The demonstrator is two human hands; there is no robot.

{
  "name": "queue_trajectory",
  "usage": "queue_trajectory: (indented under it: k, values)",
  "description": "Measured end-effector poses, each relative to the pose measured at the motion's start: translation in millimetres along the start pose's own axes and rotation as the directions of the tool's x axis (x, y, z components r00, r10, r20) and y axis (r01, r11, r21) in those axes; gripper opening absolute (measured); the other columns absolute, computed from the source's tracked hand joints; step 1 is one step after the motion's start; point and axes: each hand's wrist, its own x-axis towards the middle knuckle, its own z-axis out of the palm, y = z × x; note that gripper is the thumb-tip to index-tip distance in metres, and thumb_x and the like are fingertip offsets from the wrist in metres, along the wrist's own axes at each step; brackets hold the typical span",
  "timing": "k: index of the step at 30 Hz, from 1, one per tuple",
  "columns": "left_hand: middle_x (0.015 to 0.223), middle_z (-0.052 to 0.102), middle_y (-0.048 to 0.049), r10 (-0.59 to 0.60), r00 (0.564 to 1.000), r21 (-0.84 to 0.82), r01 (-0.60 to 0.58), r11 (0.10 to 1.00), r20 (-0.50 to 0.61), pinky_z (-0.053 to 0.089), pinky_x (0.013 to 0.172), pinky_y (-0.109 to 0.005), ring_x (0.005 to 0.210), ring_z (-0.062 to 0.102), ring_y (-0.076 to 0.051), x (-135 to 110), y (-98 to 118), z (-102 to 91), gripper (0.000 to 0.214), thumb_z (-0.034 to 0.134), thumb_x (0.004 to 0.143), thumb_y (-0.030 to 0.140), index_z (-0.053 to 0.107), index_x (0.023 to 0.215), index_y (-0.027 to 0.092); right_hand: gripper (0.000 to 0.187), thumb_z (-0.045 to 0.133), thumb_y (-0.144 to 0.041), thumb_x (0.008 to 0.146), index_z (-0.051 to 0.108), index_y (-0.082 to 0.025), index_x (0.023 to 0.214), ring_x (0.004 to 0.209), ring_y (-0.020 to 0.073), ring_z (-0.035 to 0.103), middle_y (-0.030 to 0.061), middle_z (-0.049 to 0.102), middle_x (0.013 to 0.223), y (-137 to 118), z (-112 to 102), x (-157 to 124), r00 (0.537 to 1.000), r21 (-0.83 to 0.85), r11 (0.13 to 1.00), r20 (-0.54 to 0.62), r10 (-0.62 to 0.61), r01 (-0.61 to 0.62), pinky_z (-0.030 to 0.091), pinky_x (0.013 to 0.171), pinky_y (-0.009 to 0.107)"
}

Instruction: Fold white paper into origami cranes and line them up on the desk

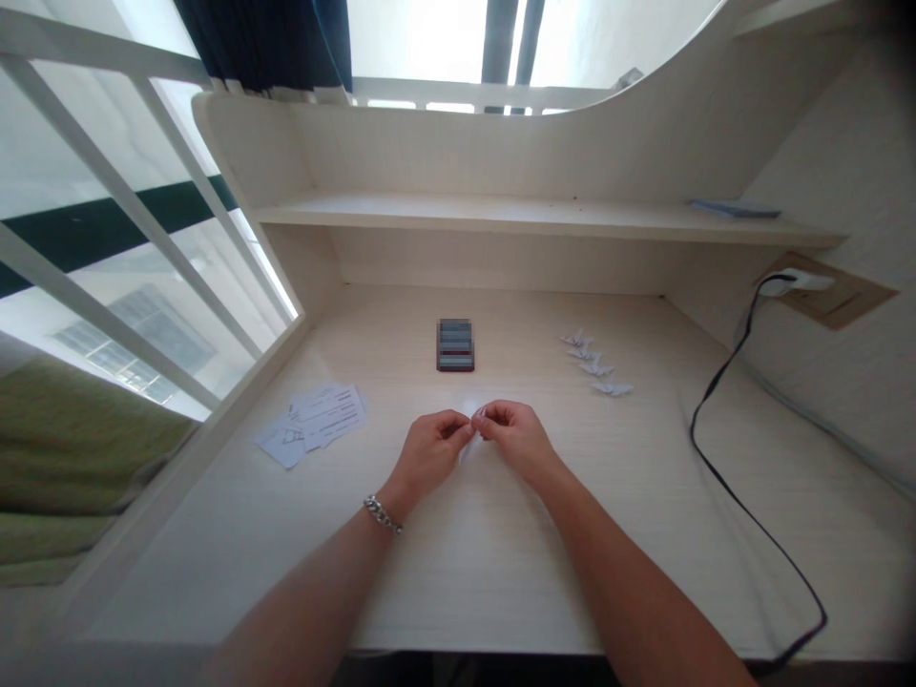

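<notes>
My left hand (431, 450) and my right hand (513, 435) meet over the middle of the desk (644, 496), fingertips pinched together on a small white piece of folded paper (474, 420). Most of the paper is hidden by my fingers. A silver bracelet (382, 514) circles my left wrist. A loose pile of small white paper slips (315, 422) lies to the left of my hands. Several small folded white paper figures (593, 364) sit in a row to the upper right.
A dark phone (455, 344) lies flat beyond my hands. A black cable (722, 477) runs from a wall socket (801, 281) across the right side of the desk. A shelf (544, 218) spans the back. Window bars stand on the left.
</notes>
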Motion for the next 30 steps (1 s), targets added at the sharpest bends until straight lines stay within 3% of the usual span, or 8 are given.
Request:
queue_trajectory:
  k: [4,8,13,19,25,30]
  values:
    - [0.073,0.066,-0.0044,-0.041,0.999,-0.018,0.041,0.999,-0.003,0.040,0.057,-0.022,0.065,0.055,-0.014,1.0,-0.4,0.7,0.029,0.052,0.077,0.040,0.066,0.078,0.014,0.018,0.057,-0.032,0.069,0.059,-0.015,0.064,0.052,0.0103,0.045,-0.0011,0.052,0.056,3.1,0.7,1.6,0.999,-0.034,0.999,-0.035,-0.010,0.009,0.037,0.052,0.024]
    - [0.063,0.062,-0.0027,-0.059,0.998,-0.025,0.060,0.998,0.012,0.038,0.052,-0.022,0.056,0.051,-0.012,2.3,-3.5,-0.1,0.031,0.051,0.076,0.040,0.064,0.073,0.013,0.022,0.058,-0.037,0.069,0.060,-0.015,0.066,0.053,0.0112,0.047,-0.0004,0.053,0.057,1.3,1.3,1.1,0.995,0.045,0.999,-0.099,-0.014,0.018,0.040,0.053,0.025]
    - [0.057,0.057,-0.0005,-0.055,0.998,0.003,0.055,0.999,-0.019,0.035,0.049,-0.021,0.052,0.048,-0.010,2.7,-3.3,-1.4,0.032,0.051,0.076,0.041,0.062,0.066,0.013,0.025,0.061,-0.041,0.068,0.059,-0.016,0.064,0.054,0.0115,0.050,-0.0001,0.055,0.058,-0.7,1.4,-0.5,1.000,0.071,0.997,0.010,0.022,-0.022,0.043,0.054,0.024]
    - [0.059,0.058,-0.0010,-0.074,0.996,-0.077,0.078,0.994,0.046,0.037,0.051,-0.021,0.053,0.049,-0.010,2.7,-3.7,1.2,0.028,0.052,0.076,0.039,0.061,0.069,0.013,0.029,0.058,-0.041,0.071,0.055,-0.016,0.059,0.051,0.0114,0.049,0.0001,0.053,0.053,4.4,-0.3,2.6,0.987,-0.009,0.999,-0.153,-0.047,0.046,0.043,0.053,0.025]
    - [0.057,0.057,-0.0005,-0.066,0.998,-0.022,0.066,0.998,0.023,0.037,0.051,-0.022,0.052,0.049,-0.010,2.3,-6.9,-2.4,0.029,0.051,0.077,0.039,0.060,0.067,0.013,0.028,0.062,-0.043,0.067,0.059,-0.015,0.067,0.057,0.0127,0.053,0.0017,0.058,0.061,4.4,1.9,2.1,1.000,0.129,0.991,-0.017,0.022,-0.020,0.045,0.056,0.026]
    - [0.062,0.059,-0.0012,-0.040,0.999,-0.044,0.041,0.998,0.019,0.039,0.053,-0.022,0.055,0.051,-0.011,0.8,-2.1,-0.4,0.030,0.051,0.077,0.041,0.062,0.075,0.014,0.024,0.060,-0.037,0.070,0.058,-0.015,0.060,0.050,0.0105,0.048,0.0001,0.054,0.054,1.8,0.6,0.7,0.995,0.006,0.999,-0.085,-0.050,0.051,0.040,0.050,0.023]
